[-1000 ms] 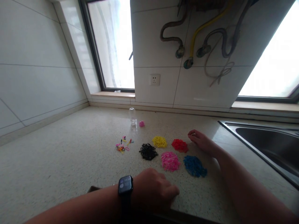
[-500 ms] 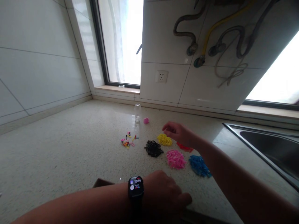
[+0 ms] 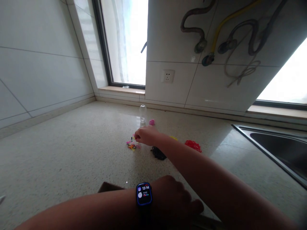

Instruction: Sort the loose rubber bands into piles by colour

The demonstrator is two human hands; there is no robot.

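Observation:
My right hand (image 3: 146, 135) reaches across the counter to a small scatter of mixed-colour rubber bands (image 3: 131, 145), fingertips pinched together just above it; what they hold, if anything, I cannot make out. My right forearm hides most of the sorted piles: part of the black pile (image 3: 157, 153), a sliver of the yellow pile (image 3: 174, 138) and the red pile (image 3: 193, 145) show. My left hand (image 3: 176, 204), smartwatch (image 3: 144, 195) on the wrist, rests curled in a loose fist at the counter's near edge.
A small clear bottle (image 3: 142, 114) and a pink cap (image 3: 152, 122) stand behind the bands. A steel sink (image 3: 275, 143) is sunk in the counter at right. Hoses (image 3: 227, 38) hang on the tiled wall beside a socket (image 3: 167, 76).
My right hand has swung left from beside the red pile, over the yellow pile, to the mixed scatter. The forearm now covers the pink and blue piles. The left hand stayed put.

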